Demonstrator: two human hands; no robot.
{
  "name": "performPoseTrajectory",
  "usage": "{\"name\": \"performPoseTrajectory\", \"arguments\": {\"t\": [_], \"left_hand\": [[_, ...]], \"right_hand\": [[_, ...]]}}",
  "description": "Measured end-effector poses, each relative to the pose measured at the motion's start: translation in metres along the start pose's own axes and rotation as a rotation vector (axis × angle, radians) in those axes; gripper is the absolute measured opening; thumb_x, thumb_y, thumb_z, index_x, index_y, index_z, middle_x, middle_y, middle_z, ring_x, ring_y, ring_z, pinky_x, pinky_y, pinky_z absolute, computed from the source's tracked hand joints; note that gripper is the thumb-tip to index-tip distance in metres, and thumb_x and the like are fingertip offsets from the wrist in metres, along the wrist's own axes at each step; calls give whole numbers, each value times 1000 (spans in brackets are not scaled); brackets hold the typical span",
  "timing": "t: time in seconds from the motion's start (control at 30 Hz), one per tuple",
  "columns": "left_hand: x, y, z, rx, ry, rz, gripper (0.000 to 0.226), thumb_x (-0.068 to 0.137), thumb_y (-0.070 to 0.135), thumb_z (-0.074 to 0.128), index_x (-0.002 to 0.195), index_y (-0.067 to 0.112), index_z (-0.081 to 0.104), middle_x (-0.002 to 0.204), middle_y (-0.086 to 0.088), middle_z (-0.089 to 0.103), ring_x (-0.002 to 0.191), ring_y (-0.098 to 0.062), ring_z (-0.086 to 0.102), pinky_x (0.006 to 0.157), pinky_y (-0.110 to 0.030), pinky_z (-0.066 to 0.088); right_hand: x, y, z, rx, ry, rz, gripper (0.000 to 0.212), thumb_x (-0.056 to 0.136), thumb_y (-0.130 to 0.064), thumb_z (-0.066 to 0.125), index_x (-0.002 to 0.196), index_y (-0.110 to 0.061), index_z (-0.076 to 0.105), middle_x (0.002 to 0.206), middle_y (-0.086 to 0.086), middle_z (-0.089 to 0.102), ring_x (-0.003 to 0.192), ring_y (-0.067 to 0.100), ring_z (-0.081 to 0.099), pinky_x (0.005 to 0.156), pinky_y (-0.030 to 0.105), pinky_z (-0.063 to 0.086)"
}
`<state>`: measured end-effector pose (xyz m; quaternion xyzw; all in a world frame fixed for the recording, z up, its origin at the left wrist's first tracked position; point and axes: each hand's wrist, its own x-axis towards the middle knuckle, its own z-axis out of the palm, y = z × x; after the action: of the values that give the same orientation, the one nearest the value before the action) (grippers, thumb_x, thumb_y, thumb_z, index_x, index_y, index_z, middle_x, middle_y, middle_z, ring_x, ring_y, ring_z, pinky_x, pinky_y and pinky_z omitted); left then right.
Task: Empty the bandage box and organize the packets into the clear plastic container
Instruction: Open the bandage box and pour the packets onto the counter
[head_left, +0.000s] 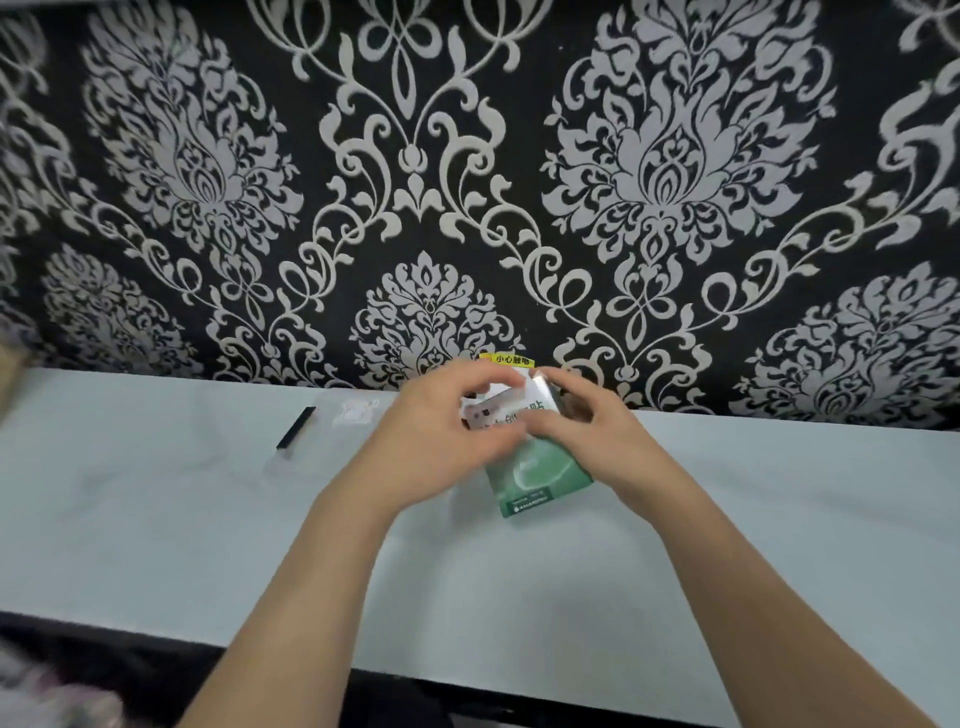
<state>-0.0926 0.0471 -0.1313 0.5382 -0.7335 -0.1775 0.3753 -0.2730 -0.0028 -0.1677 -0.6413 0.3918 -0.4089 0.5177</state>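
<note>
The green and white cardboard bandage box is over the middle of the pale worktop, near its far edge. Its long axis runs away from the person — green end nearest, white flap end toward the black and white patterned wall. The left hand pinches the flap end with curled fingers, and the right hand grips the upper right side. A thin black strip and a small clear plastic piece lie well apart to the left — the worktop stretches wide on both sides.

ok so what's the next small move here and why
Probably pull the top flap fully open with the left hand while the right hand steadies the bandage box: both hands grip its upper end, which looks only partly opened.
</note>
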Motion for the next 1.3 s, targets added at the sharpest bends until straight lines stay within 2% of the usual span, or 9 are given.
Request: {"name": "performPoseTrajectory", "arguments": {"t": [0.1,0.17,0.37,0.47,0.6,0.77,1.03,1.17,1.3], "left_hand": [[20,4,22,12,48,65,24,67,17,85,83,27,71,89,15,61,81,5,54,76,-15,42],[29,-1,27,22,126,46,14,69,19,84,78,23,74,80,12,64,74,-2,57,73,-24,48],[28,-10,26,271,193,300,14,79,27,70,84,16,76,84,7,73,77,-13,65,73,-31,53],[27,-15,26,308,205,304,15,78,27,69,81,14,74,84,6,72,83,-16,64,79,-30,49],[29,-20,31,245,209,227,7,78,20,74,81,14,73,83,5,69,82,-17,61,77,-39,53],[27,-18,37,238,174,207,19,76,32,65,80,15,73,86,6,66,84,-16,60,78,-28,47],[33,-18,47,328,241,301,23,81,26,50,73,9,62,77,1,60,74,-19,55,67,-24,40],[34,-21,45,290,222,333,21,81,26,46,75,10,58,74,3,56,69,-17,52,65,-25,40],[31,-16,45,162,164,295,13,83,24,49,80,15,58,73,8,61,68,-12,57,63,-33,48]], "right_hand": [[-1,0,-9,60,-41,48,30,87,-28,68,117,-33,68,104,-3,74,97,16,70,88,31,55],[1,2,-15,70,-35,91,43,80,-42,70,121,-31,65,109,2,73,102,20,69,98,40,51],[7,3,-16,165,6,172,22,88,-32,67,107,-23,71,99,4,74,87,19,71,77,31,53],[7,3,-16,159,68,175,24,86,-37,69,103,-21,69,95,6,72,81,17,69,72,30,52],[3,0,-14,66,107,129,19,84,-32,71,100,-22,66,72,-11,68,68,7,68,59,18,48],[0,-1,-14,23,172,111,19,82,-29,74,97,-21,66,66,-15,64,63,3,65,57,17,47],[-1,-1,-11,-72,214,71,21,83,-36,73,96,-22,64,61,-21,61,60,-1,60,61,19,48],[-3,-4,-17,-55,174,90,28,79,-15,74,102,-27,63,84,-10,67,67,2,63,63,18,52],[-8,-6,-21,-171,135,92,41,77,-4,67,105,-32,58,105,0,64,79,9,62,78,31,57]]}}
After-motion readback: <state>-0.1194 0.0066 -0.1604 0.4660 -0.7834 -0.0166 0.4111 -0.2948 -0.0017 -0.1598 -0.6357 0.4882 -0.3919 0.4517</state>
